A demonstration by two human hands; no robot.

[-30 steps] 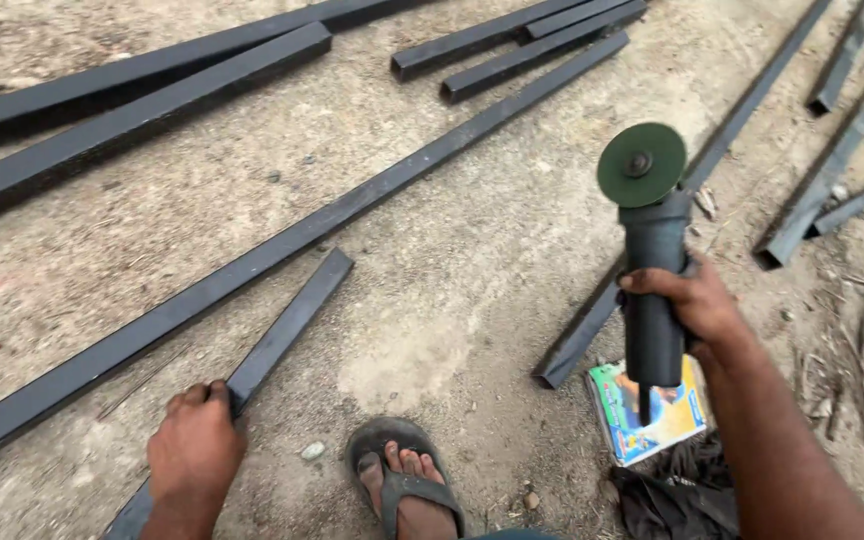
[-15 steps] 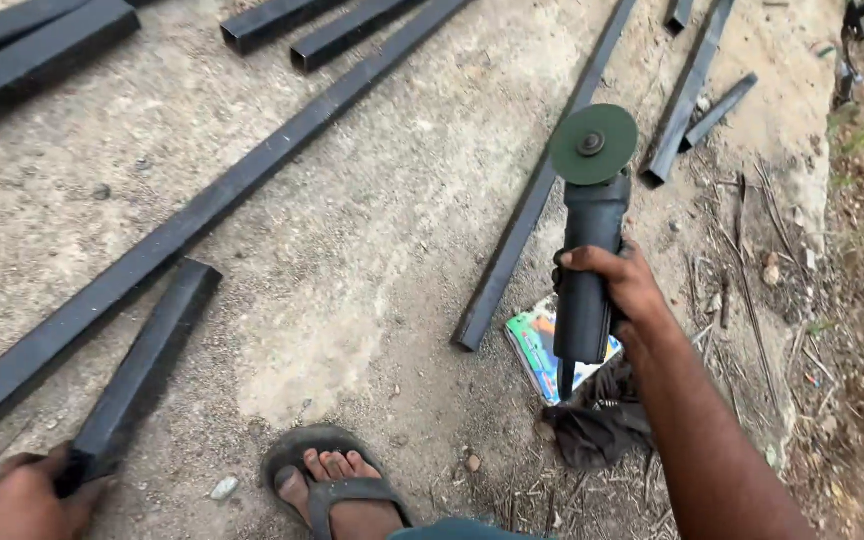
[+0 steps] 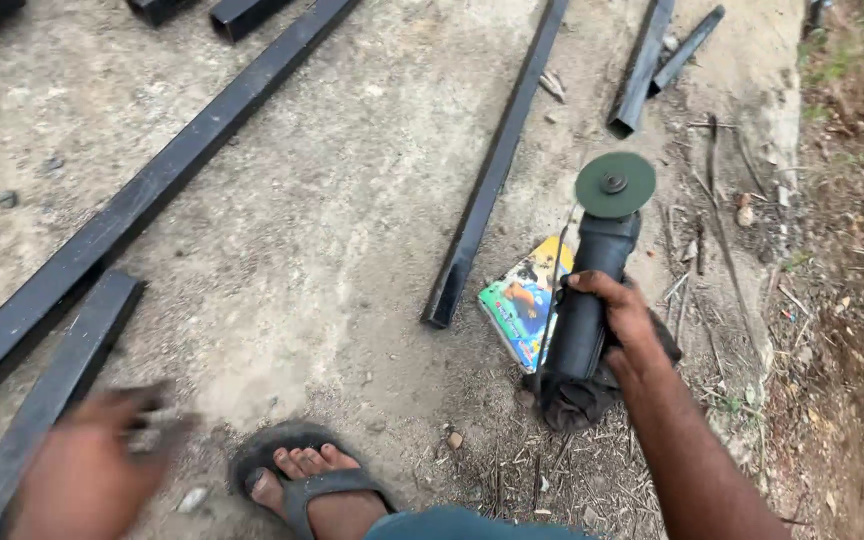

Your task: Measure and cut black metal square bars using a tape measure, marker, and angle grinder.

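Right of centre in the frame, my right hand (image 3: pixel 620 322) was wrapped tight around the dark body of an angle grinder (image 3: pixel 592 290), held upright with its green disc (image 3: pixel 615 184) at the top, facing the camera. Just below the hand a dark rag (image 3: pixel 572 398) bunched around the tool's base, so I could not see the grinder's lower end. A colourful flat packet (image 3: pixel 522 300) lay on the ground just left of the grinder, partly covered by it.

At lower left my left hand (image 3: pixel 92 470) was badly blurred; it hung over the near end of a short black square tube (image 3: pixel 57 385), but I could not tell whether the fingers were spread or gripping, or touching the steel at all. A long black tube (image 3: pixel 142 205) ran diagonally from the left edge to the top of the frame, cut off at both ends. Another tube (image 3: pixel 492 170) ended open-mouthed near the packet. Between these two lay a broad patch of bare concrete floor (image 3: pixel 332 200), the widest open room. Two shorter tubes (image 3: pixel 647 65) sat at upper right. My sandalled foot (image 3: pixel 307 485) showed at the bottom edge. Along the right side the concrete gave way to dirt and twigs (image 3: pixel 832 300).
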